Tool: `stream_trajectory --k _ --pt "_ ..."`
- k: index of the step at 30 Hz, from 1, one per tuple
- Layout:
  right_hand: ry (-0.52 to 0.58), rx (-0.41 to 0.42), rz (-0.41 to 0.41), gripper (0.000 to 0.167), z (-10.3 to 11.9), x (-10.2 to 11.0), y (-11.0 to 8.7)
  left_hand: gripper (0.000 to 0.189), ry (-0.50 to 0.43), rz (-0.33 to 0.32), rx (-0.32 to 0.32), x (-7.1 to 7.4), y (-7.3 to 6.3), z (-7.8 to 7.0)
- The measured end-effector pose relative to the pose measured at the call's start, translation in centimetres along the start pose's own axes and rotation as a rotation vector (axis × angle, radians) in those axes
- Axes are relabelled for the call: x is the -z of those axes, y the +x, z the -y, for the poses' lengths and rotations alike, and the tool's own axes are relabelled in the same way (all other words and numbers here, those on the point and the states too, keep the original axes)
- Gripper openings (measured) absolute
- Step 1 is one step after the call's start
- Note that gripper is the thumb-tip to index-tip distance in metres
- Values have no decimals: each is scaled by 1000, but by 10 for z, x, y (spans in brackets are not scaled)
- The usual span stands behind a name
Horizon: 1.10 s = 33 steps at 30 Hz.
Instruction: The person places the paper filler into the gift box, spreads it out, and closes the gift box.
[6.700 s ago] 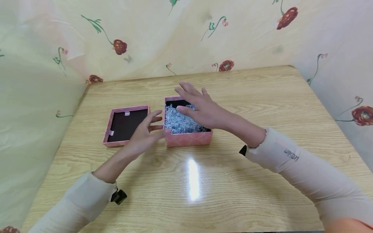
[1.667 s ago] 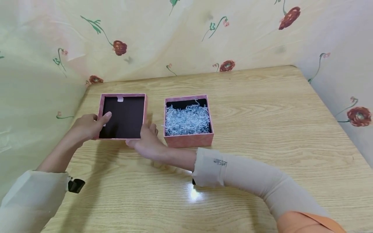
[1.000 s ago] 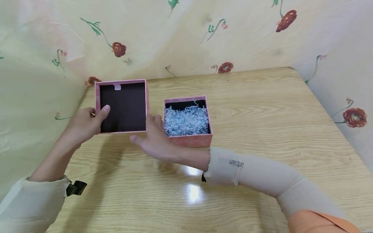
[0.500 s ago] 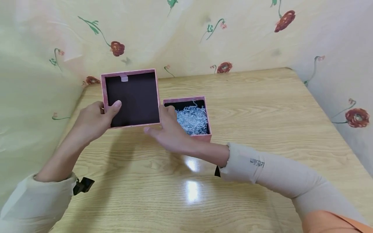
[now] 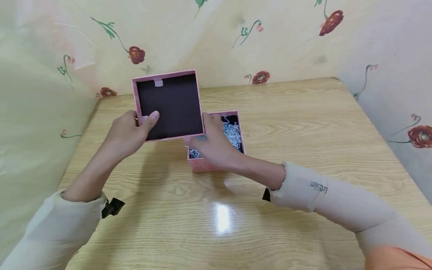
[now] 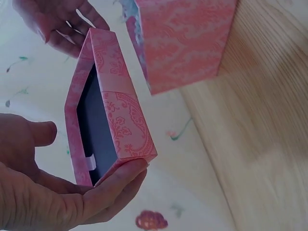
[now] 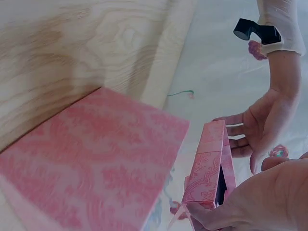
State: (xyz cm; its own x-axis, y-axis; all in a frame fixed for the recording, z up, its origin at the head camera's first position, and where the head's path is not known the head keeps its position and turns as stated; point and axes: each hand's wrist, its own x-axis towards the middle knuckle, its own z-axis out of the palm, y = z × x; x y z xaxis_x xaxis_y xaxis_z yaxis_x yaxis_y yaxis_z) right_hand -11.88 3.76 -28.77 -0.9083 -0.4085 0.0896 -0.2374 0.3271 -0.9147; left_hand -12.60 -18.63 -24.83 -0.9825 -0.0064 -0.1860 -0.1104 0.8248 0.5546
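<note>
Both hands hold a pink patterned box lid [image 5: 170, 108] in the air, its black inside facing me. My left hand [image 5: 126, 133] grips the lid's left side, thumb over the rim on the inside. At the lower right corner my right hand [image 5: 219, 144] holds the outer side, thumb by the near edge. Below and behind the right hand, a pink box [image 5: 204, 165] stands uncovered on the table. Pale blue shredded paper [image 5: 233, 134] fills it, partly hidden. The left wrist view shows the lid [image 6: 127, 120] tilted beside the box [image 6: 187, 43]; the right wrist view shows its patterned edge.
The wood-grain table [image 5: 303, 123] extends around the box. A flower-printed sheet [image 5: 216, 41] hangs behind it and along both sides. Small pale tabs [image 5: 158, 82] show inside the lid.
At first both hands were apart from the lid, which lay left of the box. Then they took hold of it, raised it, and carried it rightward, now partly overlapping the box in view.
</note>
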Motion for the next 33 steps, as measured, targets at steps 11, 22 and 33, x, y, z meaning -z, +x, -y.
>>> stream_trajectory --k 11,22,33 --pt "-27 -53 -63 47 -1 33 -7 78 -65 -4 -89 -14 4 -29" --pt "-13 -189 -77 51 -6 61 -10 73 -117 -43 -167 -32 13 -43" --pt "-63 -224 -117 54 -5 88 -19 69 -143 -18 -194 -37 16 -61"
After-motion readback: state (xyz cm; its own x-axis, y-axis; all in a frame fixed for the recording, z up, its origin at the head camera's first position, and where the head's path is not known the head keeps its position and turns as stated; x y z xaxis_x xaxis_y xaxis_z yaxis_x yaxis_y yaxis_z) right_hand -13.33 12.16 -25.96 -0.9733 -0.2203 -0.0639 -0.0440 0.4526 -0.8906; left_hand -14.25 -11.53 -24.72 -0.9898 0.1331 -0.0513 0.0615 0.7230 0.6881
